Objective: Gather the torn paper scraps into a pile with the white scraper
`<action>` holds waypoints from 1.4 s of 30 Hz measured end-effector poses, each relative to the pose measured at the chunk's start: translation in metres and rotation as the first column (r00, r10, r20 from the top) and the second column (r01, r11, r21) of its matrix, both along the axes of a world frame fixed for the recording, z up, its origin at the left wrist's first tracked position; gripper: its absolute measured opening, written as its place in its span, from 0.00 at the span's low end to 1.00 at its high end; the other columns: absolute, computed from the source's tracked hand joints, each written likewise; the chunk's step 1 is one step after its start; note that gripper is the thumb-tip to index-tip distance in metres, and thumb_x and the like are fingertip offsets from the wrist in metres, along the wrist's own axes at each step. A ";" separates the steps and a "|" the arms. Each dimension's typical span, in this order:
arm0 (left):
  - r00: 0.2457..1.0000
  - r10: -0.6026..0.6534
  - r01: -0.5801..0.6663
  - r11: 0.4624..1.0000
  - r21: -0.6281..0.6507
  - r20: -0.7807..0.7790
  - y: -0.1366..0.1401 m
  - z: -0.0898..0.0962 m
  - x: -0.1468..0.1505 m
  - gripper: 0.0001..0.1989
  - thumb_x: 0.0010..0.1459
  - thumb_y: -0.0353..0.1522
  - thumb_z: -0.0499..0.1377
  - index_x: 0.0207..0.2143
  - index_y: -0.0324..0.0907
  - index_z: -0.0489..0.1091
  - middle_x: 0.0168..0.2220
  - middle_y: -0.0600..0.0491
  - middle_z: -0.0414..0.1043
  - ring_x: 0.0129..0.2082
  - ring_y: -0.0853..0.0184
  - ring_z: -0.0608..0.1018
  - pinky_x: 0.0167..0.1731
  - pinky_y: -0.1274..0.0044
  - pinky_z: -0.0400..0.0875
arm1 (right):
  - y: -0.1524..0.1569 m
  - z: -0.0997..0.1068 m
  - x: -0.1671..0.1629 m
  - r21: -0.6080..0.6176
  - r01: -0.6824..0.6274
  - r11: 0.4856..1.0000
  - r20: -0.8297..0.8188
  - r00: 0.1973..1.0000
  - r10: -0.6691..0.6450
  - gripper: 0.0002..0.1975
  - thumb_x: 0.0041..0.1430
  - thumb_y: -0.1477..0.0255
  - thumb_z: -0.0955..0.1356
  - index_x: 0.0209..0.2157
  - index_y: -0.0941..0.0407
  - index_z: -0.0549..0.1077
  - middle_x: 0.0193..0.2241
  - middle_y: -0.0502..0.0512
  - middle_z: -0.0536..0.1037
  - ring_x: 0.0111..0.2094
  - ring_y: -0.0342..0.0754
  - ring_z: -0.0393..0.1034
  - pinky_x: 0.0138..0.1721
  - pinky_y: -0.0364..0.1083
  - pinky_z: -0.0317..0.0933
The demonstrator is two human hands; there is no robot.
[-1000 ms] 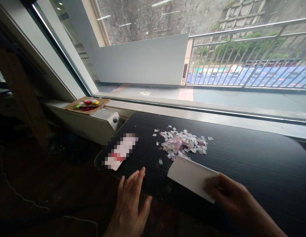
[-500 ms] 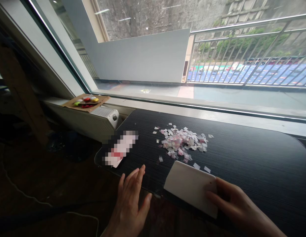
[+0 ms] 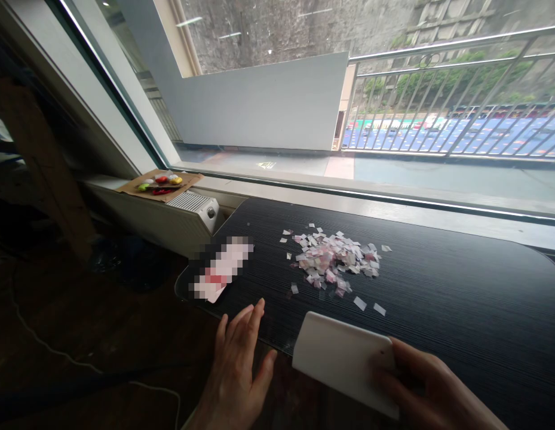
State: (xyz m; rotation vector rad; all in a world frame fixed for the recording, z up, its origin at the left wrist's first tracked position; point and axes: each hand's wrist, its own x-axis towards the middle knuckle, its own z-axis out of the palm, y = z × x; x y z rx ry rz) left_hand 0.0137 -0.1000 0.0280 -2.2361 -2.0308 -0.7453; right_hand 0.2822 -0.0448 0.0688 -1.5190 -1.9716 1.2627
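My right hand (image 3: pixel 420 370) grips one end of a flat white rectangular panel (image 3: pixel 340 355), which has rounded corners and a small dark spot near the held corner. The panel is at the near edge of the black table. Just beyond it lies a loose heap of small whitish and pink squares (image 3: pixel 333 260), some of them see-through. My left hand (image 3: pixel 241 358) has its fingers apart and holds nothing, its fingertips by the table's front edge. Left of the heap rests a pale pink card-like item (image 3: pixel 226 266), its details blurred by pixels.
The black wood-grain table (image 3: pixel 460 286) stands against a window sill (image 3: pixel 371 206). At the left, a white radiator (image 3: pixel 192 209) carries a brown sheet (image 3: pixel 136 188) with several colourful small items. A white cable (image 3: pixel 57 355) runs along the dark floor.
The white panel has come toward me with my right hand, away from the heap, and tilts more. My left hand stays nearly still. The view has shifted slightly.
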 end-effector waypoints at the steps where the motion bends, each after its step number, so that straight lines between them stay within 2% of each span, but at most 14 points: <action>1: 1.000 0.001 -0.001 1.000 -0.004 0.002 0.000 0.000 0.000 0.35 0.60 0.30 0.49 0.65 0.48 0.33 0.54 0.46 0.67 0.54 0.59 0.69 0.54 0.55 0.59 | 0.000 0.000 0.000 0.076 -0.019 0.997 0.038 0.999 0.016 0.11 0.54 0.65 0.63 0.26 0.56 0.73 0.22 0.51 0.77 0.25 0.46 0.71 0.26 0.41 0.63; 3: 1.000 -0.004 0.004 1.000 -0.011 0.007 0.000 0.000 -0.001 0.35 0.61 0.33 0.49 0.65 0.49 0.33 0.54 0.46 0.67 0.54 0.58 0.69 0.54 0.55 0.60 | 0.005 -0.002 -0.003 0.259 -0.016 0.966 0.078 0.997 -0.005 0.11 0.57 0.66 0.63 0.28 0.55 0.73 0.24 0.52 0.78 0.25 0.46 0.72 0.28 0.41 0.64; 5: 1.000 -0.009 0.009 1.000 -0.011 0.008 0.000 -0.001 -0.001 0.35 0.61 0.34 0.50 0.65 0.48 0.33 0.55 0.45 0.67 0.55 0.58 0.69 0.54 0.55 0.60 | 0.014 -0.004 -0.009 0.431 0.029 0.902 0.068 0.996 -0.065 0.10 0.60 0.66 0.62 0.33 0.55 0.73 0.30 0.54 0.80 0.29 0.47 0.73 0.32 0.42 0.65; 7: 1.000 -0.012 0.012 1.000 -0.009 -0.004 0.000 -0.001 -0.002 0.35 0.61 0.33 0.49 0.65 0.48 0.33 0.55 0.46 0.66 0.55 0.58 0.68 0.54 0.55 0.60 | 0.025 -0.006 -0.017 0.535 0.056 0.843 0.053 0.994 -0.100 0.10 0.60 0.67 0.62 0.37 0.54 0.73 0.34 0.55 0.80 0.32 0.48 0.74 0.35 0.43 0.66; 8: 1.000 -0.011 0.011 1.000 -0.007 -0.014 -0.001 -0.001 -0.002 0.35 0.61 0.32 0.49 0.65 0.48 0.32 0.55 0.46 0.66 0.55 0.58 0.68 0.54 0.55 0.60 | 0.030 -0.006 -0.022 0.558 0.055 0.828 0.053 0.993 -0.102 0.10 0.61 0.68 0.62 0.38 0.54 0.73 0.35 0.56 0.80 0.33 0.48 0.74 0.36 0.44 0.66; 11: 0.999 -0.010 0.010 1.000 0.001 -0.035 -0.001 -0.002 -0.003 0.35 0.60 0.30 0.48 0.65 0.48 0.31 0.55 0.45 0.66 0.55 0.58 0.68 0.53 0.55 0.61 | 0.042 -0.006 -0.034 0.562 0.019 0.827 0.083 0.993 -0.080 0.10 0.61 0.70 0.61 0.37 0.55 0.73 0.35 0.55 0.80 0.33 0.48 0.75 0.35 0.44 0.66; 15: 1.000 -0.003 0.003 1.000 -0.020 -0.023 -0.003 -0.004 -0.006 0.36 0.60 0.30 0.49 0.65 0.48 0.31 0.56 0.46 0.65 0.56 0.59 0.68 0.54 0.55 0.60 | 0.039 -0.004 -0.038 0.560 0.002 0.828 0.102 0.992 -0.072 0.10 0.60 0.71 0.61 0.35 0.55 0.73 0.32 0.55 0.80 0.31 0.48 0.74 0.33 0.43 0.66; 17: 1.000 0.003 -0.003 0.999 -0.037 -0.012 -0.003 -0.005 -0.007 0.36 0.60 0.30 0.49 0.65 0.48 0.32 0.57 0.46 0.65 0.57 0.59 0.67 0.55 0.56 0.58 | 0.032 -0.003 -0.033 0.540 -0.016 0.842 0.105 0.993 -0.048 0.10 0.60 0.69 0.61 0.34 0.54 0.74 0.29 0.54 0.80 0.28 0.47 0.73 0.30 0.43 0.65; 20: 1.000 0.001 -0.001 0.999 -0.047 0.003 -0.004 -0.006 -0.007 0.35 0.61 0.31 0.49 0.65 0.48 0.33 0.56 0.45 0.65 0.57 0.59 0.67 0.56 0.55 0.58 | 0.021 -0.003 -0.022 0.430 -0.045 0.902 0.073 0.997 0.014 0.11 0.60 0.68 0.62 0.35 0.54 0.74 0.28 0.54 0.79 0.27 0.47 0.73 0.29 0.42 0.65; 24: 1.000 0.002 -0.002 0.999 -0.040 0.014 -0.004 -0.006 -0.004 0.36 0.60 0.31 0.49 0.65 0.49 0.32 0.56 0.46 0.65 0.56 0.59 0.67 0.55 0.54 0.58 | 0.021 -0.009 -0.014 0.283 0.082 0.956 -0.046 0.996 -0.072 0.11 0.58 0.64 0.64 0.34 0.55 0.74 0.30 0.54 0.80 0.29 0.47 0.74 0.30 0.42 0.67; 27: 1.000 0.007 -0.007 0.999 -0.049 0.006 -0.004 -0.005 -0.004 0.36 0.60 0.29 0.49 0.65 0.49 0.33 0.56 0.46 0.65 0.56 0.59 0.67 0.56 0.54 0.57 | 0.029 -0.015 -0.015 0.184 0.144 0.972 -0.084 0.988 -0.130 0.12 0.56 0.63 0.64 0.32 0.56 0.73 0.29 0.53 0.80 0.30 0.48 0.74 0.30 0.42 0.67; 31: 1.000 0.024 -0.024 0.998 -0.049 -0.004 -0.005 -0.006 -0.006 0.36 0.59 0.29 0.50 0.65 0.49 0.33 0.56 0.46 0.65 0.56 0.59 0.68 0.56 0.55 0.57 | 0.032 -0.021 -0.017 0.082 0.096 0.992 -0.101 0.991 -0.088 0.12 0.55 0.64 0.64 0.31 0.57 0.73 0.27 0.53 0.78 0.29 0.48 0.73 0.28 0.43 0.67; 36: 1.000 0.022 -0.023 0.999 -0.040 -0.009 -0.005 -0.005 -0.007 0.36 0.59 0.30 0.50 0.65 0.48 0.33 0.55 0.45 0.66 0.55 0.59 0.68 0.55 0.54 0.58 | 0.030 -0.019 -0.018 0.068 0.101 0.993 -0.087 0.992 -0.095 0.10 0.52 0.66 0.64 0.25 0.57 0.70 0.23 0.51 0.75 0.27 0.47 0.71 0.26 0.42 0.64; 42: 1.000 0.014 -0.015 0.999 -0.034 -0.027 -0.006 -0.008 -0.007 0.35 0.58 0.30 0.51 0.65 0.46 0.37 0.55 0.46 0.66 0.56 0.59 0.68 0.56 0.56 0.58 | 0.029 -0.014 -0.022 -0.076 0.013 0.997 -0.141 0.990 -0.024 0.10 0.53 0.66 0.64 0.28 0.59 0.71 0.26 0.54 0.78 0.31 0.52 0.73 0.29 0.44 0.66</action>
